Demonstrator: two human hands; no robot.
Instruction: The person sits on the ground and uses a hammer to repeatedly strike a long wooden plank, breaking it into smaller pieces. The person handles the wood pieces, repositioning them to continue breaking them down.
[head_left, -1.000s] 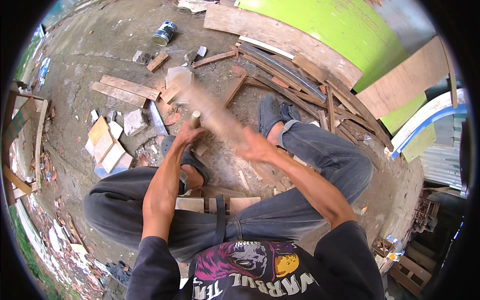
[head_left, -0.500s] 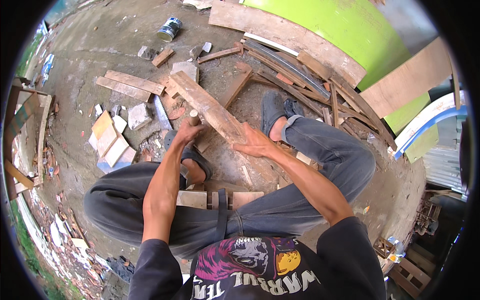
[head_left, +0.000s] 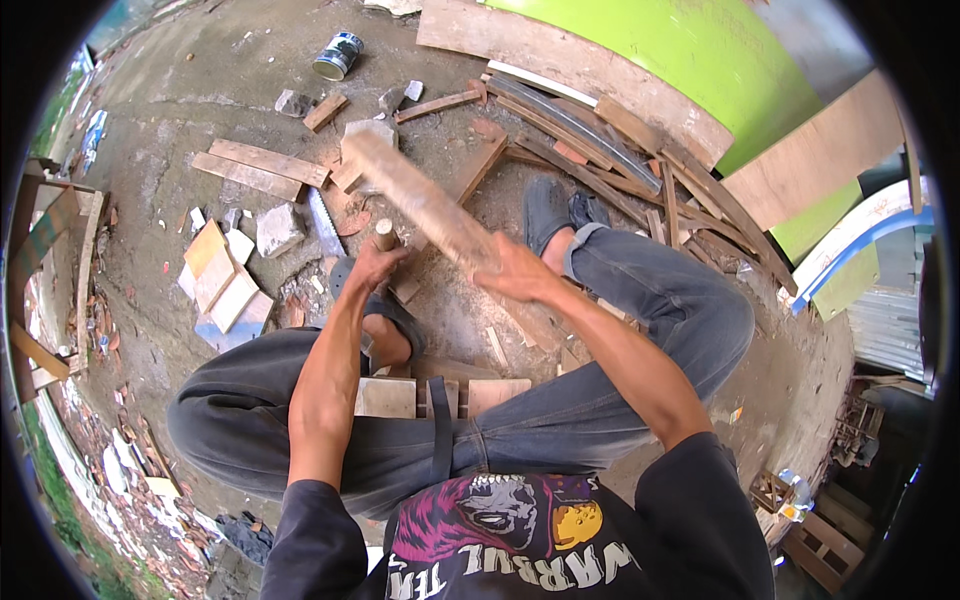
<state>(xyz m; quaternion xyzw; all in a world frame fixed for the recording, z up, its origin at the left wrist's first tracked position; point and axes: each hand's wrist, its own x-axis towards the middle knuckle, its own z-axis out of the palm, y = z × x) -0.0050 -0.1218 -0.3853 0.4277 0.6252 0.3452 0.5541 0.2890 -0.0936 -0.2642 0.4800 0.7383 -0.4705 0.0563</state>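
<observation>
A long, pale weathered plank (head_left: 432, 205), motion-blurred, slants up-left; beside it stands a short wooden handle (head_left: 385, 236)

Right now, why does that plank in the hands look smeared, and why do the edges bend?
Head view: the plank is motion-blurred, as is the right hand; the left hand looks sharper. The fisheye lens bends the green wall toward a black rim; soft daylight, no glare.

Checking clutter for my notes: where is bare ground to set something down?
Bare concrete lies between the tin can and the flat boards. Crowded: the slat pile by the shoes, and tiles beside the left hand.
</observation>
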